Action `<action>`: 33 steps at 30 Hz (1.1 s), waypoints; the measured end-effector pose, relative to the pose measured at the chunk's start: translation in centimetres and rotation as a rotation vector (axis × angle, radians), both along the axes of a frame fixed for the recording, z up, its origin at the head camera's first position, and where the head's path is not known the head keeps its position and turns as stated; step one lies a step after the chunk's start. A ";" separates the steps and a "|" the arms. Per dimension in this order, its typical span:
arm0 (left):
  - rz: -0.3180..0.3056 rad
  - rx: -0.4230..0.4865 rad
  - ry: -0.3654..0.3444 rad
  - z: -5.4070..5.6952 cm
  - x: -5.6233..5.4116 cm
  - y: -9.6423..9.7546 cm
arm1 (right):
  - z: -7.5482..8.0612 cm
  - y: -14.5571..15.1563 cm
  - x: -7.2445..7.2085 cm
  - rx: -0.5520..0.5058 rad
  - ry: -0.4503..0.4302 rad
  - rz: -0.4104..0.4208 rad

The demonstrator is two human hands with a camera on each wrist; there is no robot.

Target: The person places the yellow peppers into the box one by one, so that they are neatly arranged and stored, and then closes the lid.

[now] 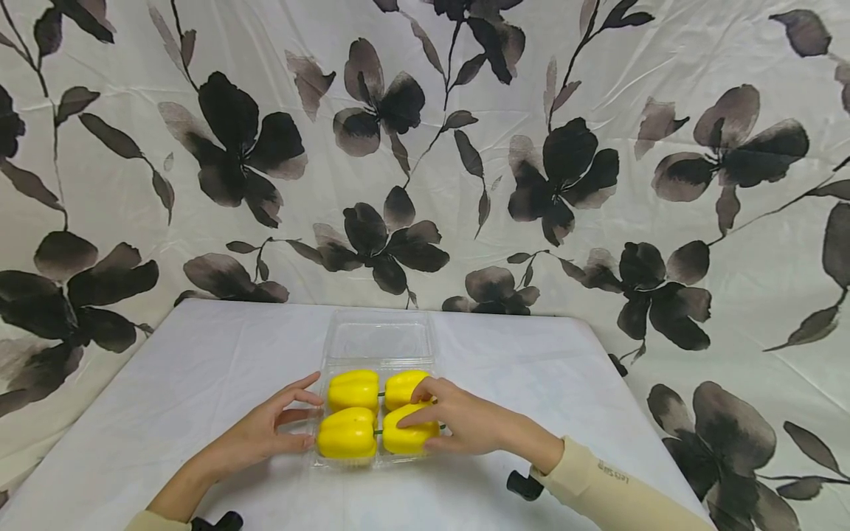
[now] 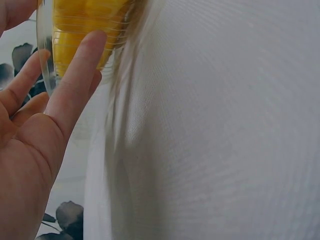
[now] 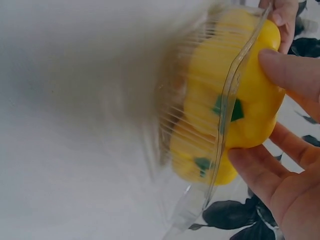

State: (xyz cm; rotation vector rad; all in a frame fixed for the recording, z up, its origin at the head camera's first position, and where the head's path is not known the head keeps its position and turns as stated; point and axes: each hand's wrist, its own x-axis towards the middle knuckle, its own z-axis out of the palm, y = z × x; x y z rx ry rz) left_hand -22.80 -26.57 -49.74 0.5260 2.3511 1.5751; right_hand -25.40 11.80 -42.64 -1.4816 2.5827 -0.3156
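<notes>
Several yellow bell peppers with green stems sit in two rows in a clear plastic clamshell container (image 1: 398, 463). My right hand (image 1: 468, 420) reaches over the container's right side, its fingers and thumb around the near right pepper (image 1: 396, 436). In the right wrist view, fingertips (image 3: 272, 62) press on this pepper above its green stem (image 3: 235, 109). My left hand (image 1: 265, 428) is at the container's left side, fingers loosely spread, fingertips right at the wall. From the left wrist, the ribbed clear wall (image 2: 60, 37) shows beside the extended fingers.
The container's clear lid (image 1: 380, 341) lies folded back behind the peppers. A white cloth covers the table (image 1: 531, 369). Behind the table hangs a floral curtain (image 1: 465, 206). Dark wrist devices (image 1: 524, 485) show near both sleeves.
</notes>
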 end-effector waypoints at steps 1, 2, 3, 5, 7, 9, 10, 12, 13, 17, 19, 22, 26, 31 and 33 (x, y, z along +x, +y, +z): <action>0.001 0.000 -0.003 0.0 0.0 0.0 | 0.0 0.0 0.0 0.000 0.000 0.001; 0.001 0.001 -0.005 0.1 0.0 0.0 | -0.1 0.0 0.0 -0.002 0.000 0.001; 0.001 0.002 -0.007 0.1 0.0 0.0 | -0.1 0.1 0.0 -0.004 0.002 0.003; 0.004 0.003 -0.010 0.1 0.0 0.0 | -0.3 0.1 0.0 -0.013 0.003 0.005; 0.008 0.004 -0.015 0.1 0.1 0.1 | -0.5 0.1 0.0 -0.022 0.004 0.005; 0.015 0.003 -0.019 0.0 0.1 0.1 | -0.7 0.2 -0.1 -0.030 0.007 0.008; 0.019 0.002 -0.020 0.0 0.1 0.1 | -0.8 0.2 -0.1 -0.035 0.009 0.012; 0.025 -0.001 -0.025 0.0 0.1 0.1 | -1.0 0.3 -0.2 -0.044 0.009 0.016; 0.027 -0.001 -0.026 0.0 0.1 0.1 | -1.1 0.3 -0.2 -0.050 0.006 0.018; 0.030 -0.002 -0.028 0.0 0.1 0.2 | -1.0 0.4 -0.3 -0.065 -0.012 0.023; 0.028 0.001 -0.029 0.1 0.1 0.2 | -1.0 0.4 -0.4 -0.064 -0.026 0.020; 0.028 0.000 -0.028 0.0 0.1 0.2 | -0.8 0.4 -0.4 -0.050 -0.037 0.011; 0.026 0.001 -0.027 0.0 0.1 0.2 | -0.6 0.3 -0.3 -0.019 -0.015 0.000; 0.028 0.000 -0.034 0.1 0.1 0.2 | -0.3 0.1 -0.3 0.011 0.005 0.003; 0.028 0.000 -0.036 0.2 0.1 0.2 | -0.4 0.1 -0.4 0.014 0.001 0.006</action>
